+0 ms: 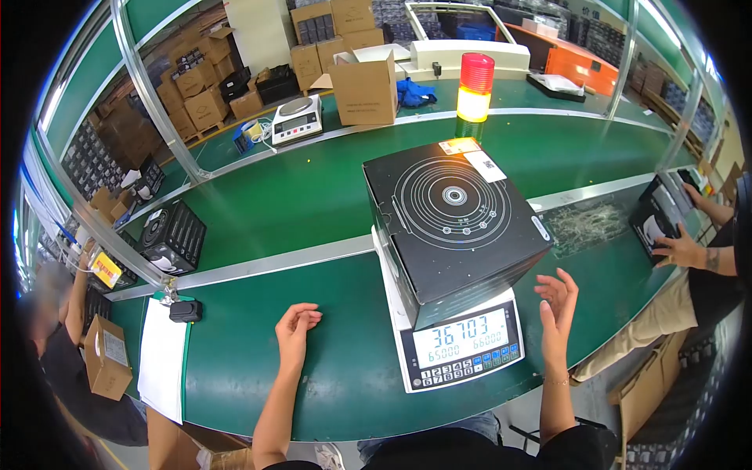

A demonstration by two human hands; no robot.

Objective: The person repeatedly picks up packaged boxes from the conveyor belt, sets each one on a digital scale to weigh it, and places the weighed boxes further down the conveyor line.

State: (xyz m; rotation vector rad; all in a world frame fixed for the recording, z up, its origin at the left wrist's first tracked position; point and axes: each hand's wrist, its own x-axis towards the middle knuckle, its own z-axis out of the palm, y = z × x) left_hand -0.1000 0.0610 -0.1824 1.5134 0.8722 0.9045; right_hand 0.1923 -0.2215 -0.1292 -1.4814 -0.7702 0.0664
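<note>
A large black carton [450,207] printed with white rings and a white label rests at an angle on a digital weighing scale [470,374]. The scale's lit display [462,338] reads 36703, with 65000 and 66000 below. To the left of the scale, my left hand [295,329] hovers over the green table, its fingers loosely curled together and nothing seen in them. Beside the carton's right side is my right hand [556,301], fingers apart and empty, not touching it.
A red and yellow signal light [474,86] glows behind the carton. At left lie a clipboard with paper [163,356] and a small black device [186,312]. Another black carton [174,235] stands on the belt. A co-worker's hands [681,249] hold a box at right; another person works at far left.
</note>
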